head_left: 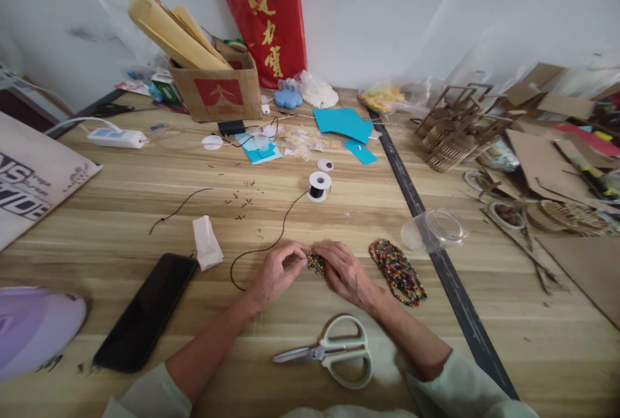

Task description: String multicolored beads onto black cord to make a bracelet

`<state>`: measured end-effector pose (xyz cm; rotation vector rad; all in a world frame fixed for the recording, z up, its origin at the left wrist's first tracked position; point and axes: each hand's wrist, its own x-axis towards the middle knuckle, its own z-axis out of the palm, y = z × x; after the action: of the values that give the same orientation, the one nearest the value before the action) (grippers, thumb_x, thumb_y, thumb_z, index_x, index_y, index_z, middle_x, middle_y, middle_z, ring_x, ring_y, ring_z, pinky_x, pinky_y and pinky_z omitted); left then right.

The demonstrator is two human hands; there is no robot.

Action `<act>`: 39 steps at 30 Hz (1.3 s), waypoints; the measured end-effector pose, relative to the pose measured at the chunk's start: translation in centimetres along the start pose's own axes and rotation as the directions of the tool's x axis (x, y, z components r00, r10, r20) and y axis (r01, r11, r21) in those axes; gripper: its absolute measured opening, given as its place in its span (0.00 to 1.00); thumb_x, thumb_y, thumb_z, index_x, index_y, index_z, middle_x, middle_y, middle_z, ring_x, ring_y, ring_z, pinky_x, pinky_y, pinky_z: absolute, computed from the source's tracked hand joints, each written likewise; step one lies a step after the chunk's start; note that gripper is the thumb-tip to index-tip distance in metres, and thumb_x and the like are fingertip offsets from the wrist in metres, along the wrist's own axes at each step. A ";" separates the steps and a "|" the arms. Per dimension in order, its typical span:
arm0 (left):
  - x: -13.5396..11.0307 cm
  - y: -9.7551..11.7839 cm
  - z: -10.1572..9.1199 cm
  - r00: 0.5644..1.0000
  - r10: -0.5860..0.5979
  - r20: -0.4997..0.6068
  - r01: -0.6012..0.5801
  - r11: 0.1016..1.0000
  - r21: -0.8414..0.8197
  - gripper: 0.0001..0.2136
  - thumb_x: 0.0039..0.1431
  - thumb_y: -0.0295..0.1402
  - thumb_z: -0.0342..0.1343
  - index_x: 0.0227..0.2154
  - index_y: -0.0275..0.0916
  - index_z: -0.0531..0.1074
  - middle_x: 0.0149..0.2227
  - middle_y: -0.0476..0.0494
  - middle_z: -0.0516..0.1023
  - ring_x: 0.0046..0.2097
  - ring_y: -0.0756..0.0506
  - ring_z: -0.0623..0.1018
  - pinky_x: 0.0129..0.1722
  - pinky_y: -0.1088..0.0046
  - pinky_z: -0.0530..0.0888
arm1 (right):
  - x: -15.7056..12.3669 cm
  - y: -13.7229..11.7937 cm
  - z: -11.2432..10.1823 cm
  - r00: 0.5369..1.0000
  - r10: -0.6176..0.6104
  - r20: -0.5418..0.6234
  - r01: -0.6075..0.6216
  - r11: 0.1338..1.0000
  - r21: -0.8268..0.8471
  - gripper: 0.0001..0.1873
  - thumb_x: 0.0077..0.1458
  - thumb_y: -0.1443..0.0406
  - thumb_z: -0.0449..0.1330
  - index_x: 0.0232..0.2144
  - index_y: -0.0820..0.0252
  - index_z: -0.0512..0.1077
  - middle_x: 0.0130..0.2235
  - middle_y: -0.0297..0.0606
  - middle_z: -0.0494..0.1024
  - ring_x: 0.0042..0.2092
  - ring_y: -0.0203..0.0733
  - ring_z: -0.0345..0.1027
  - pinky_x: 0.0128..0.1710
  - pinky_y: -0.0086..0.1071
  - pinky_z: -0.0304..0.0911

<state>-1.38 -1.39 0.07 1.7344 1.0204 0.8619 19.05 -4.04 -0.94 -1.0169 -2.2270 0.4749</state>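
Note:
Between my two hands a small bunch of multicoloured beads (317, 263) lies at the table's middle. My left hand (278, 272) pinches at the left edge of the bunch, thumb and forefinger almost together. My right hand (346, 269) curls over the right side of the beads, its fingertips on them. A black cord (264, 250) runs from a white spool (320, 187) in a curve down to my left wrist. To the right of my right hand lies a heap of beaded strands (397, 272). Scissors (329, 352) with pale handles rest below my hands.
A black phone (148, 311) and a folded white paper (207, 242) lie at left. A clear plastic cup (433, 230) lies at right, near small woven baskets (448, 137). A cardboard box (217, 92), blue cards (343, 124) and a red bag (271, 17) stand or lie behind.

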 end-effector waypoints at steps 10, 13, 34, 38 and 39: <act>0.2 0.1 -0.2 0.998 -0.057 -0.016 0.056 0.995 -0.089 0.04 0.54 0.29 0.53 0.25 0.37 0.70 0.38 0.40 0.79 0.43 0.44 0.77 0.47 0.67 0.71 | 0.0 -0.3 -0.1 0.998 -0.018 -0.064 0.022 0.999 0.047 0.17 0.58 0.74 0.49 0.49 0.59 0.64 0.47 0.47 0.70 0.51 0.46 0.63 0.49 0.44 0.64; 0.3 0.0 -0.2 0.998 -0.058 -0.005 0.058 0.995 -0.088 0.04 0.54 0.28 0.53 0.25 0.37 0.69 0.38 0.40 0.79 0.43 0.45 0.77 0.47 0.67 0.71 | -0.1 -0.4 -0.1 0.999 -0.025 -0.046 0.026 0.999 0.024 0.12 0.58 0.72 0.52 0.44 0.59 0.67 0.44 0.46 0.71 0.47 0.46 0.64 0.45 0.42 0.66; 0.3 0.5 -0.2 0.997 -0.074 -0.012 0.073 0.995 -0.074 0.04 0.54 0.29 0.53 0.24 0.37 0.69 0.36 0.42 0.79 0.41 0.45 0.77 0.45 0.68 0.72 | -0.3 -0.4 0.2 0.994 -0.083 0.077 0.091 0.990 -0.110 0.08 0.62 0.67 0.51 0.37 0.60 0.71 0.36 0.42 0.70 0.39 0.44 0.62 0.40 0.38 0.64; 0.3 0.7 -0.3 0.997 -0.074 -0.006 0.073 0.995 -0.067 0.04 0.53 0.29 0.53 0.24 0.38 0.69 0.36 0.43 0.79 0.41 0.45 0.77 0.45 0.69 0.72 | -0.2 -0.5 0.1 0.993 -0.091 0.077 0.099 0.990 -0.104 0.08 0.63 0.67 0.51 0.38 0.59 0.70 0.37 0.43 0.70 0.40 0.43 0.63 0.41 0.37 0.64; 0.3 0.7 -0.3 0.997 -0.072 -0.005 0.071 0.995 -0.063 0.04 0.53 0.29 0.53 0.24 0.38 0.69 0.36 0.43 0.79 0.41 0.45 0.77 0.45 0.69 0.72 | -0.1 -0.6 0.0 0.993 -0.093 0.070 0.100 0.991 -0.092 0.07 0.63 0.67 0.51 0.38 0.59 0.70 0.37 0.43 0.71 0.40 0.43 0.64 0.41 0.37 0.64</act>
<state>-1.35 -1.17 0.90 1.6338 1.0432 0.8466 18.80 -4.51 -0.70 -0.9488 -2.3649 0.3670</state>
